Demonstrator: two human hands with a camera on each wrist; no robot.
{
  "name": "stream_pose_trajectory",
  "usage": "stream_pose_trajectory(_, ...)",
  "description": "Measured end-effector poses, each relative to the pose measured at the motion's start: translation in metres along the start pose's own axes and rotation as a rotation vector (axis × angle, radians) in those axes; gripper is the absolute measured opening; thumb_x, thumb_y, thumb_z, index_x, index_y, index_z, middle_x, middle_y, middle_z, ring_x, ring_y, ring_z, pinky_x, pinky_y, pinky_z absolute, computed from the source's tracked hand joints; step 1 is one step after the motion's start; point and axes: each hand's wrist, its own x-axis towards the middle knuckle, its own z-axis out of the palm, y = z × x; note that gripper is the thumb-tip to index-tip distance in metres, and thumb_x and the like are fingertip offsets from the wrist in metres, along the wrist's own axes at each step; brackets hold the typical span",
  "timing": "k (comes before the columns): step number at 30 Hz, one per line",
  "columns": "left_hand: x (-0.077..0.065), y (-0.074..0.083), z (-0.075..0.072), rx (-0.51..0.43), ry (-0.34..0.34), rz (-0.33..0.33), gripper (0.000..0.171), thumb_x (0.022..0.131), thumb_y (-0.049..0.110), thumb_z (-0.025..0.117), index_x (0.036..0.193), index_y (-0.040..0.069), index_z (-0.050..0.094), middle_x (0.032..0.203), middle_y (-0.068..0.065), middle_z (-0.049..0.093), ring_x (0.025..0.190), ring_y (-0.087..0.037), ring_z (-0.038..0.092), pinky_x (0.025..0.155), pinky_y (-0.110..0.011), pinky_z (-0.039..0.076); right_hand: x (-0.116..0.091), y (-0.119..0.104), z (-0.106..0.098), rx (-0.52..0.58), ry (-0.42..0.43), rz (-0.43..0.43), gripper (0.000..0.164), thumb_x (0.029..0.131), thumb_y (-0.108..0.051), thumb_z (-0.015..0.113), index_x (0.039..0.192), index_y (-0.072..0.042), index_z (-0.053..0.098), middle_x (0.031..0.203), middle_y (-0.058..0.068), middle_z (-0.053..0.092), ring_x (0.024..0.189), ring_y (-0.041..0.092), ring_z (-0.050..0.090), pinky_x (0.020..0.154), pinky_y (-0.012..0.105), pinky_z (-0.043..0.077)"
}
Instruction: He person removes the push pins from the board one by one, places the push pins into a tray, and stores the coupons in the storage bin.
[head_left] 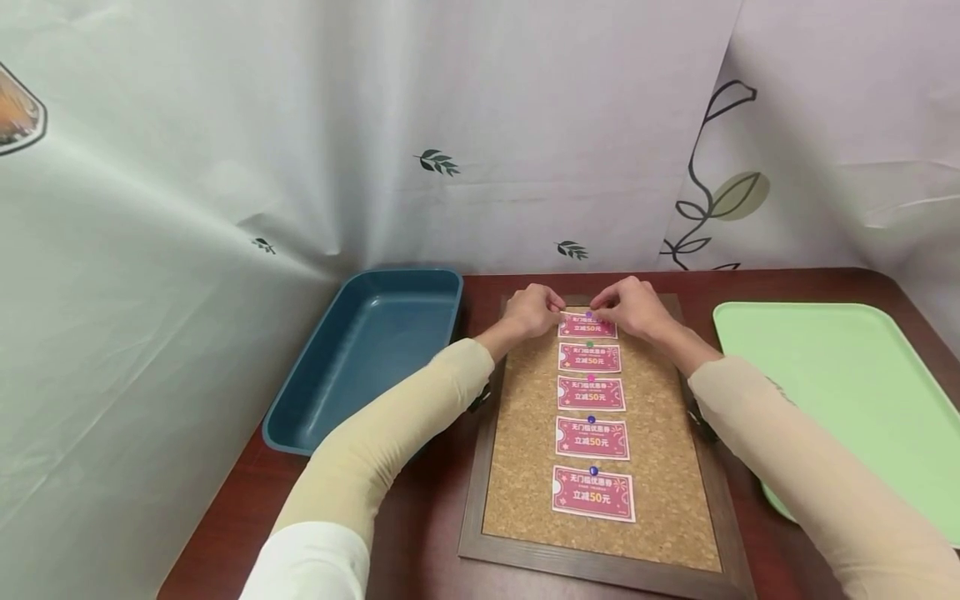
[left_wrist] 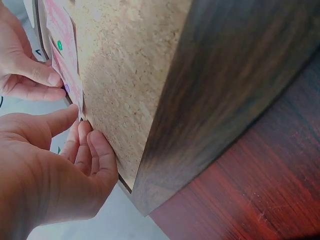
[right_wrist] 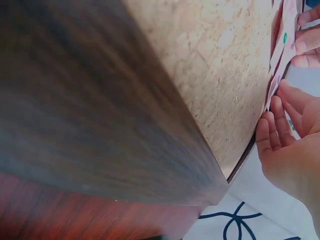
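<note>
Both hands are at the far end of a wood-framed corkboard [head_left: 525, 450], at a pink-red paper coupon [head_left: 588, 328] held up by a purple pushpin [head_left: 588, 314]. My left hand [head_left: 531, 312] pinches the coupon's left edge between thumb and fingertips. On the opposite side, my right hand [head_left: 636, 310] pinches its right edge, thumb and index finger close together in the right wrist view. Below it, several more coupons hang in a column, each with one pin at its top: a green pin [head_left: 589, 344], a pink pin [head_left: 591, 378] and blue pins lower down.
A deep blue tray [head_left: 360, 358] stands left of the board, partly behind the left sleeve. To the right lies a light green tray [head_left: 825, 367], overlapped by the right forearm. The dark red table [head_left: 420, 533] meets a pale printed curtain [head_left: 510, 208] at the back.
</note>
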Motion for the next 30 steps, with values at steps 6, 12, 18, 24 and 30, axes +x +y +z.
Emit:
stream_pose_trajectory(6, 0.002, -0.001, 0.005, 0.018, 0.009, -0.014, 0.012, 0.098, 0.023, 0.079, 0.107, 0.015, 0.080, 0.089, 0.005, 0.071, 0.081, -0.011, 0.062, 0.080, -0.030, 0.047, 0.001, -0.001, 0.003, -0.009, 0.004, 0.011, 0.018, 0.100, -0.009, 0.073, 0.113, 0.002, 0.079, 0.112, 0.020, 0.076, 0.104, 0.032, 0.065, 0.095, 0.050, 0.049)
stream_pose_trajectory(12, 0.003, -0.002, 0.010, 0.009, 0.019, -0.034, 0.011, 0.098, 0.024, 0.079, 0.104, 0.015, 0.079, 0.087, 0.005, 0.069, 0.078, -0.012, 0.061, 0.074, -0.029, 0.045, 0.002, -0.002, 0.006, -0.005, 0.007, 0.052, 0.017, 0.101, -0.011, 0.073, 0.111, 0.000, 0.080, 0.110, 0.018, 0.076, 0.104, 0.032, 0.063, 0.093, 0.053, 0.048)
stream_pose_trajectory(18, 0.003, -0.002, 0.012, 0.012, 0.028, -0.042, 0.010, 0.098, 0.025, 0.080, 0.102, 0.016, 0.078, 0.086, 0.005, 0.068, 0.077, -0.012, 0.060, 0.072, -0.029, 0.044, 0.004, -0.005, 0.008, -0.012, 0.009, 0.107, 0.015, 0.100, -0.017, 0.075, 0.108, -0.006, 0.082, 0.104, 0.011, 0.076, 0.102, 0.029, 0.061, 0.093, 0.060, 0.041)
stream_pose_trajectory(24, 0.003, -0.001, 0.012, 0.011, 0.029, -0.043, 0.010, 0.098, 0.026, 0.080, 0.102, 0.016, 0.078, 0.086, 0.005, 0.068, 0.078, -0.013, 0.061, 0.073, -0.030, 0.044, 0.005, -0.005, 0.007, 0.004, -0.001, 0.083, 0.014, 0.100, -0.013, 0.075, 0.106, -0.002, 0.080, 0.098, 0.013, 0.073, 0.093, 0.028, 0.059, 0.084, 0.047, 0.043)
stream_pose_trajectory(30, 0.005, 0.001, 0.012, 0.009, 0.025, -0.055, 0.009, 0.099, 0.025, 0.079, 0.101, 0.017, 0.078, 0.086, 0.005, 0.068, 0.079, -0.013, 0.061, 0.073, -0.029, 0.044, 0.007, -0.006, 0.005, 0.026, -0.027, 0.072, 0.012, 0.100, -0.008, 0.073, 0.104, 0.002, 0.079, 0.100, 0.016, 0.073, 0.091, 0.027, 0.060, 0.078, 0.039, 0.047)
